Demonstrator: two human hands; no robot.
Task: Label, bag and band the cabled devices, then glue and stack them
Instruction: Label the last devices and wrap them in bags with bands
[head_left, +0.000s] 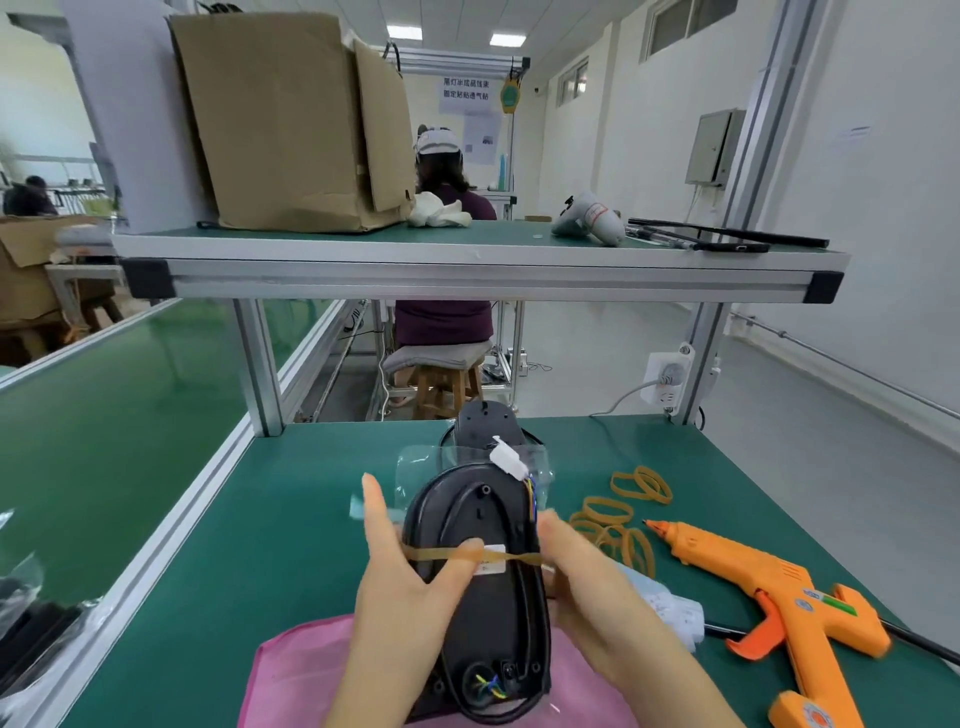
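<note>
i'm gripping the bagged device (483, 613) just above the surface (311, 519) in my left hand (410, 566). my right hand (587, 571) fingers are pinching the stretched, twisting rubber band (524, 558). it's risking slipping free and snapping off.

One wide-angle camera, worn on the head, looks forward and down from close above the left hand (410, 577) and right hand (587, 582) at the near worktop (291, 519), its upper field running level past the raised shelf (467, 249) into the room.
</note>
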